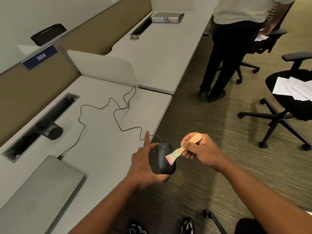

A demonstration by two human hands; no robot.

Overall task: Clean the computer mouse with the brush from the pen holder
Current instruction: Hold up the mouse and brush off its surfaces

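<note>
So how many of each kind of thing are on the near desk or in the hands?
Computer mouse: 1, gripped by the left hand
Brush: 1, gripped by the right hand
Laptop: 1, closed
Pen holder: 1, black mesh
Cable: 1
Total: 5

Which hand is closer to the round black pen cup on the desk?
Left. The left hand holds the black computer mouse nearer the black mesh pen holder; the right hand is farther, over the carpet.
</note>
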